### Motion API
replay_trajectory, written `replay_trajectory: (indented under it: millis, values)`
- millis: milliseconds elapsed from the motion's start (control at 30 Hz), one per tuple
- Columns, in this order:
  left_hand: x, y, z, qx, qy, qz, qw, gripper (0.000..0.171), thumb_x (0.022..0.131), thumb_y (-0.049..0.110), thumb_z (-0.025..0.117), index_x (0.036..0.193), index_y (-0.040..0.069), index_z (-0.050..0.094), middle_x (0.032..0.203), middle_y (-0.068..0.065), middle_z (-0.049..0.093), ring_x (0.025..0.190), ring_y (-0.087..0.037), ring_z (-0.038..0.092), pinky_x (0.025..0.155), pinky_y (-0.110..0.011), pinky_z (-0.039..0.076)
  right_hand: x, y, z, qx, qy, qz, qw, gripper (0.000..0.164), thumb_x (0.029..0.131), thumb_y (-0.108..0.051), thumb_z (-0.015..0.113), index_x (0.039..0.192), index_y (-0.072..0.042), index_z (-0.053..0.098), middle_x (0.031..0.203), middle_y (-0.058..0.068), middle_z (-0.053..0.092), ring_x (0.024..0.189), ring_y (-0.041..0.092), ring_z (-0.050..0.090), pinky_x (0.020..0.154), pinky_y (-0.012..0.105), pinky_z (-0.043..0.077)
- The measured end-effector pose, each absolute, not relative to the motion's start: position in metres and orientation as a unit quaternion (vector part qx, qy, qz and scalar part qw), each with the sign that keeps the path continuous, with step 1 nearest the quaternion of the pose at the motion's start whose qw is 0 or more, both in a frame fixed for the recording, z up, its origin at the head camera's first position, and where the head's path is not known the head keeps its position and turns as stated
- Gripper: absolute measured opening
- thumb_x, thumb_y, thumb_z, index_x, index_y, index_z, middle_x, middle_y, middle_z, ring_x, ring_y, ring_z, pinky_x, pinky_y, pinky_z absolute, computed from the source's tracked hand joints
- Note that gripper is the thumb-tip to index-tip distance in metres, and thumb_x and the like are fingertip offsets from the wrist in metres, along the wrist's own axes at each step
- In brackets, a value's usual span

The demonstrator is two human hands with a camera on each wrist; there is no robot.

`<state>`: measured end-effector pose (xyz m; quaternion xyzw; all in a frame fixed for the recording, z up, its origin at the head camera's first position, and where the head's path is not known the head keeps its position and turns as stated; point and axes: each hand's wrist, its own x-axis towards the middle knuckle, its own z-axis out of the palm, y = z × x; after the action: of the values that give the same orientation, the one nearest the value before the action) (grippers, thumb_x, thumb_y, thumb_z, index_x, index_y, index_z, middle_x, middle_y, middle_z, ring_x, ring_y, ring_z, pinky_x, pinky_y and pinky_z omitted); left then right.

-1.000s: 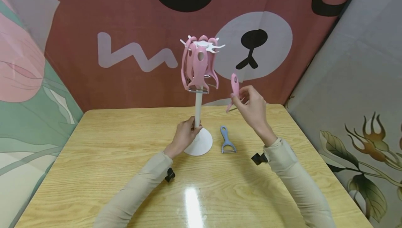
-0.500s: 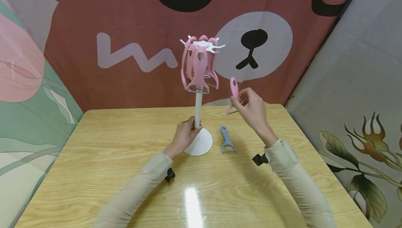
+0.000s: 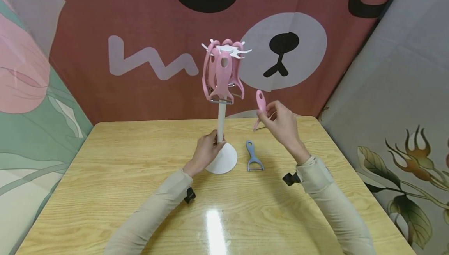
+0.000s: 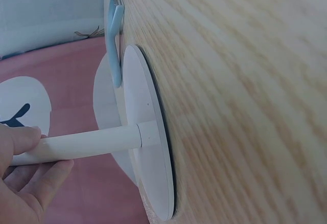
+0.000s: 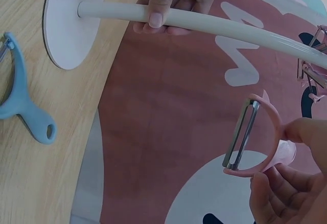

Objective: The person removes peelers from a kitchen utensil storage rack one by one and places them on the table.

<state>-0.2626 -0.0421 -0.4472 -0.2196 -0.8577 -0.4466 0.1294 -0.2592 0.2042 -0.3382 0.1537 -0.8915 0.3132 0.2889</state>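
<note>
My left hand (image 3: 206, 148) grips the lower pole of a white stand (image 3: 222, 122), whose round base (image 4: 148, 132) sits on the table. Several pink peelers (image 3: 223, 76) hang from the white hooks (image 3: 229, 49) at its top. My right hand (image 3: 282, 124) pinches another pink peeler (image 3: 261, 101) in the air to the right of the stand, its handle end pointing up. In the right wrist view, the metal blade of this pink peeler (image 5: 276, 152) faces the pole. A blue peeler (image 3: 252, 155) lies on the table between the base and my right forearm.
The wooden table (image 3: 140, 208) ends at a back edge behind the stand, with a pink bear-print cloth (image 3: 147, 17) hanging behind it. Patterned cloths stand at the left and right sides. A small black device is on each wrist.
My right hand has lowered slightly with the pink peeler, which has shifted a little down and left. The left hand and the stand stay put.
</note>
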Motion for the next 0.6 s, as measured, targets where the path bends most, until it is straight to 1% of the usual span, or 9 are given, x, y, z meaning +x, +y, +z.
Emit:
replay_trajectory:
  millis: [200, 367, 600]
  values:
    - [-0.2639, -0.0418, -0.4489, -0.220, -0.858, -0.446, 0.131, 0.012, 0.093, 0.008, 0.069, 0.101, 0.000, 0.064, 0.091, -0.011, 0.071, 0.086, -0.023, 0.071, 0.071, -0.031, 0.058, -0.2598, 0.2052, -0.3402, 0.149, -0.901, 0.303, 0.274, 0.028, 0.092, -0.030, 0.071, 0.094, -0.004, 0.062, 0.077, 0.009, 0.065, 0.066, 0.021, 0.061, 0.060, 0.036, 0.044]
    - [-0.2650, -0.0417, -0.4504, -0.222, -0.858, -0.444, 0.132, 0.011, 0.094, 0.009, 0.068, 0.101, 0.001, 0.064, 0.091, -0.010, 0.071, 0.085, -0.022, 0.071, 0.071, -0.031, 0.058, -0.2588, 0.2062, -0.3414, 0.139, -0.910, 0.301, 0.249, 0.029, 0.092, -0.032, 0.071, 0.095, -0.005, 0.062, 0.078, 0.008, 0.066, 0.067, 0.021, 0.062, 0.059, 0.035, 0.046]
    - [-0.2645, -0.0422, -0.4488, -0.223, -0.858, -0.443, 0.135, 0.011, 0.094, 0.008, 0.068, 0.101, 0.001, 0.064, 0.089, -0.010, 0.070, 0.082, -0.022, 0.071, 0.069, -0.032, 0.058, -0.2588, 0.2087, -0.3438, 0.140, -0.918, 0.295, 0.227, 0.030, 0.093, -0.032, 0.070, 0.097, -0.003, 0.063, 0.080, 0.009, 0.066, 0.067, 0.021, 0.063, 0.057, 0.035, 0.047]
